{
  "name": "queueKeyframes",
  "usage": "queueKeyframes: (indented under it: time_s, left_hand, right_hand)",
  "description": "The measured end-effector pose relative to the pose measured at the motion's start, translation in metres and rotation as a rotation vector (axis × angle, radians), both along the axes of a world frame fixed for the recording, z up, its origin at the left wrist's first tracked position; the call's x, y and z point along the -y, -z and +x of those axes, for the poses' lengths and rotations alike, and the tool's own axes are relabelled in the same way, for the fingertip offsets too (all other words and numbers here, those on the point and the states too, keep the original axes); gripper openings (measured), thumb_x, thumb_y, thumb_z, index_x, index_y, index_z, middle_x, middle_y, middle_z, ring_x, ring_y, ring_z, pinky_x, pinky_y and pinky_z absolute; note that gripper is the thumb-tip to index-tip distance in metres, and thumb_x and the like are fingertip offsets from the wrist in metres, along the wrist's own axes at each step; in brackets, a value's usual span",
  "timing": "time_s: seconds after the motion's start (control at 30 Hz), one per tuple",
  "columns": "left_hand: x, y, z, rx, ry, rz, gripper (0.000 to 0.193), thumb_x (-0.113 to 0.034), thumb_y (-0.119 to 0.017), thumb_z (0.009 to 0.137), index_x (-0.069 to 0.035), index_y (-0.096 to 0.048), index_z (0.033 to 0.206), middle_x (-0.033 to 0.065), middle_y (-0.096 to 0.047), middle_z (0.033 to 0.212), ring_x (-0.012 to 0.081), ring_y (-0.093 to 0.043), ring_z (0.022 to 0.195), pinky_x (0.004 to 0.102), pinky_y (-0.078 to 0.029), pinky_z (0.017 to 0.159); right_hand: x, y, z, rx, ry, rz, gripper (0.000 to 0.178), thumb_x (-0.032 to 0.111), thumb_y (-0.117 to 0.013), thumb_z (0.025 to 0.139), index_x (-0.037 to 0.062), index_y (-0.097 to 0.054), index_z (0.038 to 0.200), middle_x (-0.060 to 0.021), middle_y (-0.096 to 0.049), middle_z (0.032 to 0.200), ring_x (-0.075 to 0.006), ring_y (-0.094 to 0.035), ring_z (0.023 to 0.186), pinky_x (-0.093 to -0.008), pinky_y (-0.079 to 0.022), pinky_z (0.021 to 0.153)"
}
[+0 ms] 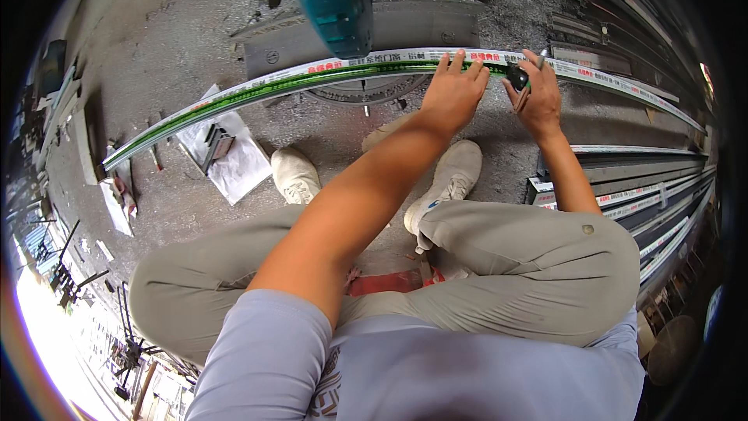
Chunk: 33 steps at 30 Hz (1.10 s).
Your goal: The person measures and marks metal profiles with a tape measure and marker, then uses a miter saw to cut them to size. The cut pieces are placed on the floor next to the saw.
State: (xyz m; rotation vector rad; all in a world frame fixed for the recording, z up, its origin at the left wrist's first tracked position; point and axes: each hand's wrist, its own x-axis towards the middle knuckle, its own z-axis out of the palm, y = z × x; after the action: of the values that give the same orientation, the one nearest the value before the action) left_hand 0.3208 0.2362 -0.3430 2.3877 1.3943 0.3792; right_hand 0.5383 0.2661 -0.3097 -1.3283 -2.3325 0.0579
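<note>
Spanning the person's front from left to right, 1 long film-wrapped profile (327, 72) lies beyond the shoes (296, 175), its apparent bow probably due to the lens. The left hand (454, 96) rests on it with fingers slightly spread, nearer than the right to the teal power tool (331, 12) over the profile's middle. To its right, the right hand (539, 101) curls around a black rounded tool (516, 76), perhaps a tape measure, at the profile's near edge; a slim pen-like stick (543, 55) pokes up by its fingers. No container can be made out; a white sheet (243, 175) bears 1 short dark offcut (217, 146), and more profiles (635, 201) lie stacked at right.
</note>
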Motion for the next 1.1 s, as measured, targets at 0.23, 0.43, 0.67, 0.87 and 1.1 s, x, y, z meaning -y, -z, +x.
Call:
queueKeyframes:
  time_s: [0.23, 0.43, 0.67, 0.87, 1.1]
  left_hand:
    - [0.014, -0.03, -0.026, -0.018, -0.132, 0.14, 0.059, -0.008, -0.064, 0.086, -0.009, -0.055, 0.144, 0.015, -0.059, 0.141, 0.0366, -0.054, 0.132, 0.0531, -0.04, 0.116]
    - [0.051, -0.025, -0.08, 0.014, -0.154, 0.123, 0.054, -0.005, -0.064, 0.083, -0.008, -0.059, 0.136, 0.0114, -0.064, 0.107, 0.0334, -0.064, 0.104, 0.0462, -0.053, 0.091]
    - [0.114, -0.011, -0.124, -0.183, -0.011, -0.285, 0.048, -0.022, -0.072, 0.086, -0.014, -0.062, 0.132, 0.0128, -0.068, 0.117, 0.0334, -0.066, 0.11, 0.0463, -0.052, 0.095]
    - [0.111, -0.012, -0.173, -0.561, 0.213, -0.628, 0.057, -0.031, -0.071, 0.087, -0.016, -0.06, 0.141, 0.014, -0.068, 0.123, 0.0355, -0.066, 0.115, 0.0473, -0.053, 0.097]
    - [0.023, -0.114, -0.282, -0.666, 0.207, -0.655, 0.06, -0.039, -0.074, 0.09, -0.017, -0.059, 0.144, 0.0161, -0.066, 0.128, 0.0381, -0.065, 0.117, 0.0478, -0.053, 0.098]
  right_hand:
    - [0.0, -0.004, 0.003, -0.119, 0.007, -0.139, 0.042, 0.011, -0.083, 0.082, 0.0045, -0.056, 0.115, -0.0199, -0.063, 0.109, -0.0419, -0.06, 0.1, -0.0486, -0.05, 0.086]
    - [0.027, -0.007, -0.003, -0.183, -0.059, -0.213, 0.041, 0.012, -0.081, 0.082, 0.0073, -0.056, 0.115, -0.0182, -0.062, 0.108, -0.0412, -0.06, 0.098, -0.0487, -0.05, 0.085]
    - [0.087, 0.036, 0.01, -0.048, -0.01, -0.582, 0.044, 0.021, -0.083, 0.079, 0.0143, -0.057, 0.113, -0.0131, -0.062, 0.106, -0.0391, -0.061, 0.106, -0.0492, -0.053, 0.085]
    - [0.097, 0.064, 0.023, -0.001, 0.008, -0.82, 0.045, 0.026, -0.08, 0.079, 0.0142, -0.057, 0.116, -0.0158, -0.064, 0.105, -0.04, -0.062, 0.105, -0.0498, -0.052, 0.089]
    - [0.09, 0.075, 0.026, 0.105, 0.124, -0.901, 0.058, 0.032, -0.077, 0.083, 0.0208, -0.057, 0.136, -0.0209, -0.063, 0.114, -0.0424, -0.062, 0.11, -0.0499, -0.052, 0.094]
